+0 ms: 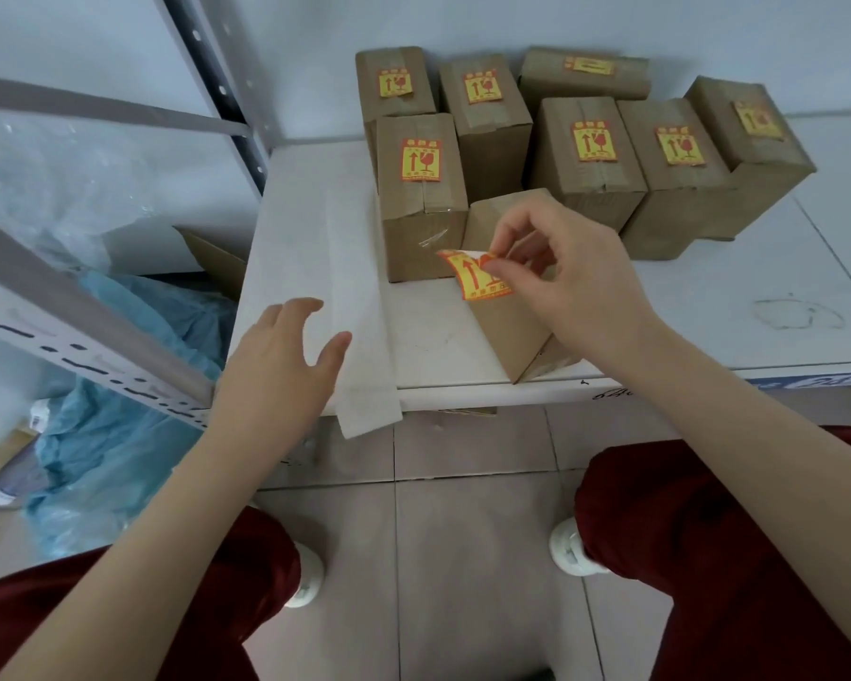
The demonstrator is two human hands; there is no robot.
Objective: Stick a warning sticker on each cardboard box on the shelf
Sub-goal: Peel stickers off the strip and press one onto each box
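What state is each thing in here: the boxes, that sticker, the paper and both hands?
Seven labelled boxes: taped shut, one sticker on each.
Front box: turned at an angle, no sticker on the faces in view.
Sticker: peeled, curled, held in the air, not yet stuck.
Right hand: pinches the sticker.
Left hand: open, holds nothing.
White paper strip: flat on the shelf, its end hanging over the front edge.

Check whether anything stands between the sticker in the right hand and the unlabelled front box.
Nothing visible does. The right hand pinches the sticker just over the unlabelled box, whose shown face is bare cardboard. The left hand is off to the side.
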